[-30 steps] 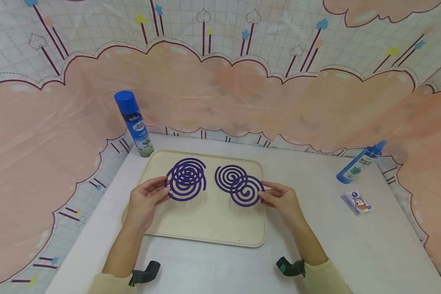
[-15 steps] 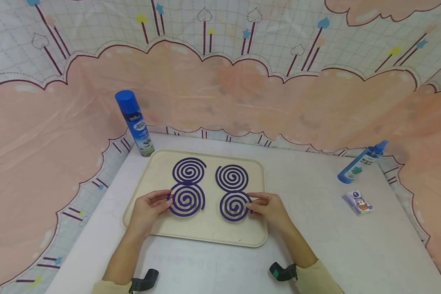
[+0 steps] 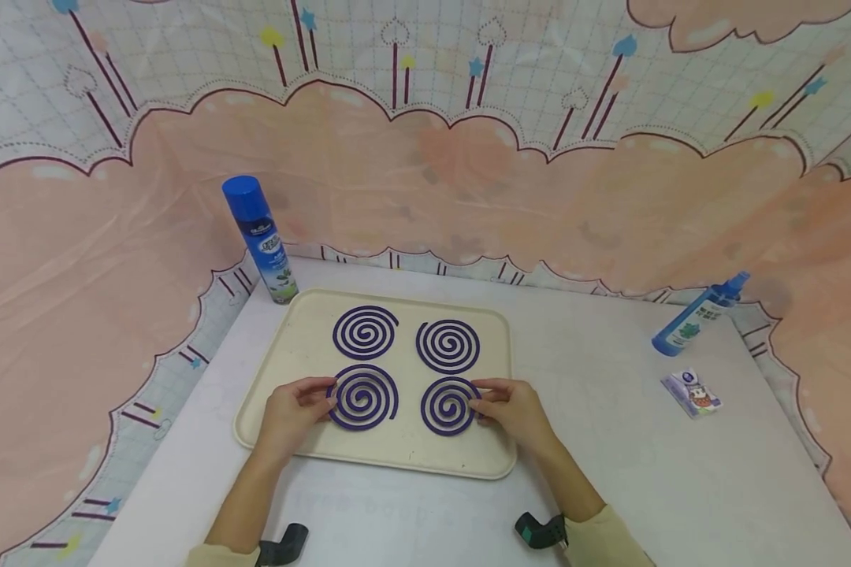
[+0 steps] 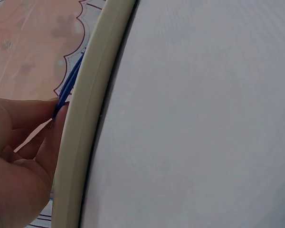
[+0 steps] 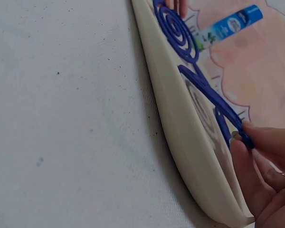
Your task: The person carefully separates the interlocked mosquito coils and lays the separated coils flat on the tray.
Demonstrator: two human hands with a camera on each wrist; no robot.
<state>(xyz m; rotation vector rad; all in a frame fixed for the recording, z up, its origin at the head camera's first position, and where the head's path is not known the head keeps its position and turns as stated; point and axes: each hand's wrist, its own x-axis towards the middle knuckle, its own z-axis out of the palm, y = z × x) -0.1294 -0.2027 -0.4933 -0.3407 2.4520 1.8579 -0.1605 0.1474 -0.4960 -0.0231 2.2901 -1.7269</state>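
Observation:
In the head view my left hand (image 3: 289,417) pinches the left edge of a purple mosquito coil (image 3: 362,397) over the near left of a cream tray (image 3: 312,441). My right hand (image 3: 514,413) pinches the right edge of another mosquito coil (image 3: 450,408) over the tray's near right. The right wrist view shows that held coil (image 5: 211,94) tilted and raised off the tray surface. Beyond them, a far left coil (image 3: 365,334) and a far right coil (image 3: 449,345) lie flat on the tray. The left wrist view shows only a blue edge (image 4: 69,85) between thumb and fingers.
A blue spray can (image 3: 260,240) stands by the tray's far left corner. To the right are a blue spray bottle (image 3: 698,313) and a small printed packet (image 3: 691,393) on the white table (image 3: 596,378). A patterned cloth (image 3: 425,181) hangs behind.
Both hands have moved nearer the body and lower, carrying their coils. The right hand also shifted left. The held coils, earlier overlapping the far ones in view, now appear apart from them.

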